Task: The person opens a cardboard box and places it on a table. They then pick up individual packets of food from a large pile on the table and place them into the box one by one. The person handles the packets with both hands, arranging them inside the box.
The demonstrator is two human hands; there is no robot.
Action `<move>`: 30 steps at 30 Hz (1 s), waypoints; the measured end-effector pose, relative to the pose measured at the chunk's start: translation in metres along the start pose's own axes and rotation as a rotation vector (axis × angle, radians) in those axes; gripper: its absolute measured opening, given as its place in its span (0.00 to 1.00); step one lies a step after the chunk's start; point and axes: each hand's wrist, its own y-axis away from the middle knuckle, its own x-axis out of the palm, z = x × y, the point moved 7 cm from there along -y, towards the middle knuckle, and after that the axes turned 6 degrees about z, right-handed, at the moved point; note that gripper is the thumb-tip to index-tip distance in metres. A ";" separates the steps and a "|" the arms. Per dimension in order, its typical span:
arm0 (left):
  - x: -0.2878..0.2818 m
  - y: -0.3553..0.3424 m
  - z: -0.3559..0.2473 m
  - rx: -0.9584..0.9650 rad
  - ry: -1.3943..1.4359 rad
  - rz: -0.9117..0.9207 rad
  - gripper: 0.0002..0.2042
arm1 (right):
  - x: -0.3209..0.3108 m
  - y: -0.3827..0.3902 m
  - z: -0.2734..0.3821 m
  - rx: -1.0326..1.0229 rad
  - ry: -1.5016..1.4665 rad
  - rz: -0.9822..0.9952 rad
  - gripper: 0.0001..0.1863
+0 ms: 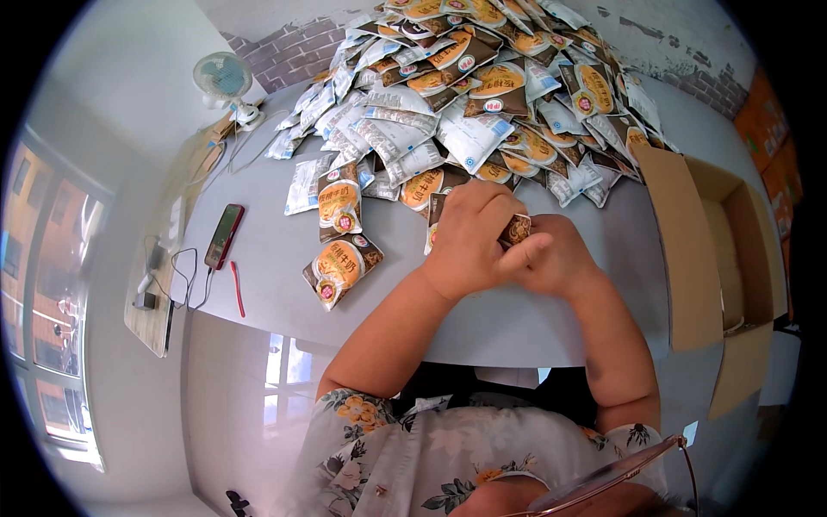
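Thin-rimmed eyeglasses [603,476] show nearest, below the grips, over a flowered shirt [482,438]. Above them, the left grip [472,237] is curled closed over a brown packet [517,230], whose printed corner pokes out between it and the right grip [558,254]. That right grip meets the left one, its fingers partly hidden, so I cannot tell how far it is closed. Another brown edge shows at the left grip's outer side; whether it belongs to the same packet is unclear.

Left of the grips, an orange-and-brown packet [342,269] lies on the tabletop [517,336], just below a similar one. Straight beyond the grips rises a pile of packets [482,129], brown and white faces mixed. Farther left lie a phone [224,234] and a red strip [237,289], with a small fan [222,76] beyond them. To the right stands an open cardboard box [680,258].
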 end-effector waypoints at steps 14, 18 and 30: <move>0.016 0.027 0.073 -1.048 1.005 -0.345 0.19 | -0.002 0.002 -0.039 0.231 -1.055 -0.038 0.20; 0.023 0.033 0.075 -1.100 1.173 -0.458 0.17 | 0.004 -0.003 -0.015 0.240 -0.825 -0.131 0.22; 0.039 0.030 0.038 -0.988 1.394 -0.420 0.15 | 0.009 0.003 -0.035 0.315 -1.083 -0.372 0.24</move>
